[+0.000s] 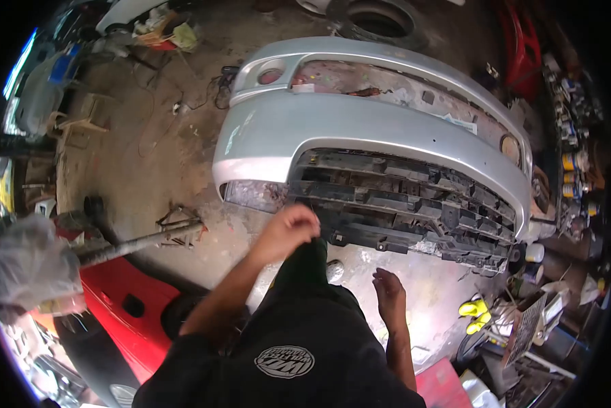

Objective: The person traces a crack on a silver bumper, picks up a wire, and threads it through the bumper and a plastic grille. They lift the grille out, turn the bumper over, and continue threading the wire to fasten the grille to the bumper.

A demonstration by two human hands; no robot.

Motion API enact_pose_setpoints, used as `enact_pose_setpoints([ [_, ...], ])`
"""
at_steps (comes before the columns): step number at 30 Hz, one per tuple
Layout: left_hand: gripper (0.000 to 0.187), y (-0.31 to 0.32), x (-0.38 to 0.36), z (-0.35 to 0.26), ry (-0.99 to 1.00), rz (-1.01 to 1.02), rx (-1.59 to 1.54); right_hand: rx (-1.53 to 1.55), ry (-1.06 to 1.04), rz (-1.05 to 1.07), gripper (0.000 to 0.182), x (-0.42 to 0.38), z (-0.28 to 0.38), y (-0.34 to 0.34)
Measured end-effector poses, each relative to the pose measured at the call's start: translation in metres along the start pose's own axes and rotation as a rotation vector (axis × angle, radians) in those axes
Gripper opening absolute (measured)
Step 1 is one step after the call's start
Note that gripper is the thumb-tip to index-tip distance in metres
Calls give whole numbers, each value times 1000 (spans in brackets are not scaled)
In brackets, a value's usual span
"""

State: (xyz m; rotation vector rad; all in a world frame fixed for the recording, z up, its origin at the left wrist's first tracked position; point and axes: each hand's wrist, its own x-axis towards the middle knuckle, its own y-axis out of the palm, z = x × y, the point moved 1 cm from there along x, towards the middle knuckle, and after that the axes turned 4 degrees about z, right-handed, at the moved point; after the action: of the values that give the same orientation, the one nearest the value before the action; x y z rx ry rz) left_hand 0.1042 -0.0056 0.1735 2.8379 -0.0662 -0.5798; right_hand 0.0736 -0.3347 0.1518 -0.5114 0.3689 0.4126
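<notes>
A silver car bumper (373, 122) stands in front of me, with a black slatted grille piece (401, 197) along its near side. My left hand (288, 233) is raised by the bumper's lower left part, near the left end of the grille. Its fingers are curled in together, and anything between them is too small to make out. Farther right and nearer to me, my right hand (388, 291) hangs over the floor below the grille, fingers loosely bent and apart, holding nothing.
A red car panel (125, 306) lies at the lower left, beside a plastic-wrapped object (33, 262) and a metal pole (139, 245). A tire (373, 22) lies behind the bumper. Yellow items (475, 313) and clutter are at the right.
</notes>
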Motion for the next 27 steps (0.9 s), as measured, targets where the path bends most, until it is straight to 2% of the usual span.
enact_pose_setpoints([
  [2,7,36,-40,43,8,-12,-45,123,-70,72,27,-4,18,8],
  [3,12,47,-57,60,-21,-17,-45,129,-113,114,27,-8,32,11],
  [5,14,64,-79,75,-46,-27,-40,155,-159,177,26,-21,58,20],
  [10,19,83,-122,60,-84,16,-21,228,-181,209,25,-47,67,42],
  [13,21,94,-140,55,-60,106,-32,359,-122,217,20,-67,68,49],
  [16,18,101,-147,68,-52,201,-85,402,-197,188,17,-82,61,56],
  [19,18,105,-154,71,-116,202,-31,483,-133,180,14,-97,64,55],
  [22,20,103,-160,72,-137,216,-12,609,-171,85,13,-100,47,56],
  [25,22,102,-171,70,-113,164,114,893,-76,8,12,-105,40,47],
  [27,23,94,-176,83,-161,98,147,978,-61,-34,11,-106,19,38],
])
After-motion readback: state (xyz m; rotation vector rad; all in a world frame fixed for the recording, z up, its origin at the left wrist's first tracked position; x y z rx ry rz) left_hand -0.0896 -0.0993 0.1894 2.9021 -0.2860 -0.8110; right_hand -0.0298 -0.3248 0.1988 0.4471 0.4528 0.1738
